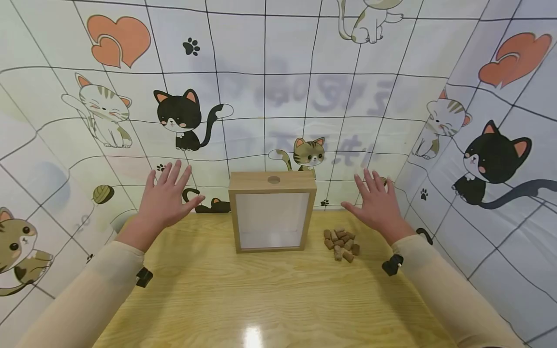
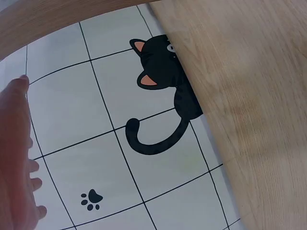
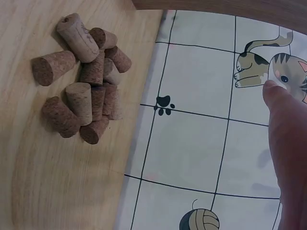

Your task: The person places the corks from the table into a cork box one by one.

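My left hand [image 1: 167, 198] is raised to the left of a wooden box, its fingers straight and spread, holding nothing. On the other side, my right hand [image 1: 376, 205] is held up with fingers spread above a pile of corks [image 1: 341, 243]. The wooden box [image 1: 271, 182] stands upright at the table's back, with a clear front panel and a round hole in its top. In the right wrist view the corks [image 3: 91, 103] lie heaped together, some on their sides. Part of the left hand [image 2: 17, 153] shows at the edge of the left wrist view.
The light wood table [image 1: 261, 290] reaches back to a white fabric wall [image 1: 243, 96] printed with grid lines, cats and hearts. The same fabric [image 1: 500, 217] encloses the right side. Small black devices [image 1: 393, 265] sit at both wrists.
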Motion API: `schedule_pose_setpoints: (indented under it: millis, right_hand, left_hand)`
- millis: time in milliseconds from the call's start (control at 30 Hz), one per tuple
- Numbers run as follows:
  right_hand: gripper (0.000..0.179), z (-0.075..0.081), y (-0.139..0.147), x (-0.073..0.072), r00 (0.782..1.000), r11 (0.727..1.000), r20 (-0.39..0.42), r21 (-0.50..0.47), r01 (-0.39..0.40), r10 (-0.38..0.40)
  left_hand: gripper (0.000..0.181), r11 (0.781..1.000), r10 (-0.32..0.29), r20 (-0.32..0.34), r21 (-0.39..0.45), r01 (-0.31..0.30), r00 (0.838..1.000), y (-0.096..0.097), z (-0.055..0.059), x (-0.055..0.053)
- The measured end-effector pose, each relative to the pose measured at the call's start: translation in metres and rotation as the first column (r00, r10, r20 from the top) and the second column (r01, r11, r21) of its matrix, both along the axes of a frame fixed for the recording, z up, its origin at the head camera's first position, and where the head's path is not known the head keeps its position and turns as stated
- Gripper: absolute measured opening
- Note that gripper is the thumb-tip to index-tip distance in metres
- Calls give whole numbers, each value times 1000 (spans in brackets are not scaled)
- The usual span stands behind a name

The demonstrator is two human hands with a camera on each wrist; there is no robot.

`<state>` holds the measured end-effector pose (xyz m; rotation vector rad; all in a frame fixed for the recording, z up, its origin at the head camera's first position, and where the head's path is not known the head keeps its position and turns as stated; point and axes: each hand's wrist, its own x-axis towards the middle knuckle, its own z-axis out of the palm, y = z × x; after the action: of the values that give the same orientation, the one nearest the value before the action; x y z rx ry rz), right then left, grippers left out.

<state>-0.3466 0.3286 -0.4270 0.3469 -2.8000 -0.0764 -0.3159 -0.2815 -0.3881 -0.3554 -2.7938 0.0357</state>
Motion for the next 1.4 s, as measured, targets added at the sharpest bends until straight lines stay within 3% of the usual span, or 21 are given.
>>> schedule_pose_setpoints:
  millis: [267, 467, 700, 867, 967, 1067, 1267, 1333, 1400]
  right_hand:
    - [100, -11, 4, 14, 999, 998, 16, -55, -38, 39]
    - [96, -24, 4, 32, 996, 989, 21, -119, -84, 87]
    - [82, -50, 13, 51, 987, 956, 64, -265, -125, 147]
    - [74, -74, 20, 61, 979, 910, 75, -387, -148, 191]
    - [69, -88, 23, 65, 972, 882, 78, -442, -164, 220]
    - [63, -99, 25, 70, 968, 863, 85, -476, -168, 236]
    - [49, -115, 22, 82, 965, 836, 111, -529, -147, 240]
    - [46, -119, 21, 85, 964, 832, 119, -537, -138, 236]
    - [43, -123, 19, 87, 964, 829, 132, -545, -125, 232]
  left_hand:
    - [94, 991, -127, -93, 37, 131, 987, 7, 11, -4]
    - [87, 958, -239, -98, 140, 251, 966, 15, 13, -7]
    - [76, 861, -383, -111, 318, 398, 917, 29, 11, -11]
    - [72, 808, -410, -88, 427, 406, 908, 38, 9, -17]
    - [68, 764, -421, -86, 503, 404, 903, 44, 9, -20]
    - [63, 701, -451, -101, 575, 422, 887, 49, 9, -23]
    - [56, 560, -539, -144, 675, 480, 830, 57, 7, -26]
    - [57, 538, -552, -147, 690, 485, 821, 59, 6, -26]
    - [58, 531, -555, -142, 699, 480, 820, 62, 6, -27]
